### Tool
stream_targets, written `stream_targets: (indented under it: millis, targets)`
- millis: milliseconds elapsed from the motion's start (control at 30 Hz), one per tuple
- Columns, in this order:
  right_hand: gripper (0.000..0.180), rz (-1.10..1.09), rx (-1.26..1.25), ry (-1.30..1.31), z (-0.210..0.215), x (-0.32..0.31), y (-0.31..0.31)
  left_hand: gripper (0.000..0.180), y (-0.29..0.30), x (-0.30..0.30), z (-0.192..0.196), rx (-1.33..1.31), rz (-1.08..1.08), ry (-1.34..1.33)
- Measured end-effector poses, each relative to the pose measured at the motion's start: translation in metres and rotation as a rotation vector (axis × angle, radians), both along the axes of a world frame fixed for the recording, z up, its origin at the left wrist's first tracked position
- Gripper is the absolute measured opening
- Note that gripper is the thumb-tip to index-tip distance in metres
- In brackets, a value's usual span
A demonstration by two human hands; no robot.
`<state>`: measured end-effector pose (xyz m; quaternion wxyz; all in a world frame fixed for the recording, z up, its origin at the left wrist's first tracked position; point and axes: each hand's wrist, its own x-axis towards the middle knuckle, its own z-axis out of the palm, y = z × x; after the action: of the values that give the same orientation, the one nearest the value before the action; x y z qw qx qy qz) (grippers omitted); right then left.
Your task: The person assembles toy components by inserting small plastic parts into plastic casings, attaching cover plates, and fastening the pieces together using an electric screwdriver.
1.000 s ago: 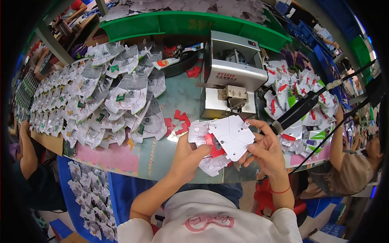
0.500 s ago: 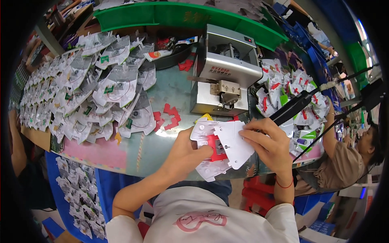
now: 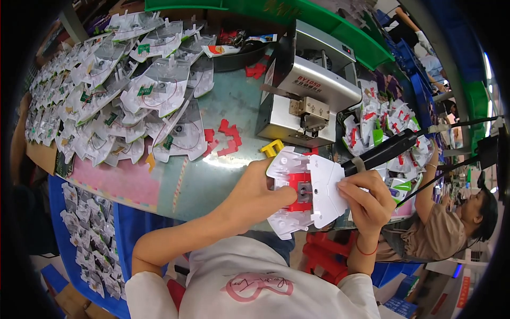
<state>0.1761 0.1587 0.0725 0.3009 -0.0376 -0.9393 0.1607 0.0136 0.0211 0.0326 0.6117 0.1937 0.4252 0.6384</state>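
Note:
A white plastic shell [image 3: 286, 161] is gripped by my left hand [image 3: 256, 198], whose thumb presses beside the red plastic insert [image 3: 300, 183] in its middle. At the shell's right end sits a flat white panel [image 3: 326, 186], its left edge lined up across the shell. My right hand [image 3: 367, 202] pinches the panel's right edge between thumb and fingertips. Just beyond the hands lies a yellow plastic part [image 3: 272, 148]. Whether the panel is seated in the shell, I cannot tell.
Behind the shell stands a silver machine [image 3: 303, 85]. A black handheld tool [image 3: 385, 151] hangs near my right hand. White housings [image 3: 156, 87] pile up on the left; red parts [image 3: 229, 138] lie mid-table. Finished-looking pieces [image 3: 393, 114] and a co-worker [image 3: 451, 223] are at right.
The panel, tilted across the shell before, now sits squarer against it. Both hands and the shell appear further right in the picture, and the whole view has shifted somewhat.

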Motion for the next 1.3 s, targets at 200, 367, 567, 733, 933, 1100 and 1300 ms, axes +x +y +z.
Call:
stream_targets:
  millis: [200,367,567,733,933,1100,1300]
  targets:
    - [0.027,0.008,0.034,-0.039,-0.002,0.0,-0.001,0.03,0.001,-0.001,0.0,-0.005,-0.023,0.02]
    - [0.026,0.012,0.049,-0.109,0.002,0.003,0.0,0.031,0.001,-0.002,-0.002,-0.01,-0.053,0.026]
    - [0.027,0.061,-0.06,-0.202,0.004,0.003,0.006,0.033,0.0,-0.001,-0.003,-0.069,-0.086,0.025]
    - [0.045,0.069,-0.261,-0.354,-0.002,-0.002,0.017,0.034,-0.004,0.001,-0.006,-0.089,0.0,-0.067]
    - [0.072,0.087,-0.325,-0.453,0.0,-0.004,0.001,0.037,-0.006,0.003,-0.008,-0.103,-0.037,0.145]
    - [0.082,0.045,-0.336,-0.456,-0.002,-0.006,-0.015,0.037,-0.006,0.008,-0.007,-0.044,-0.006,0.204]
    - [0.08,0.002,-0.333,-0.349,-0.017,-0.007,-0.018,0.047,-0.004,0.013,-0.012,-0.049,0.069,0.238]
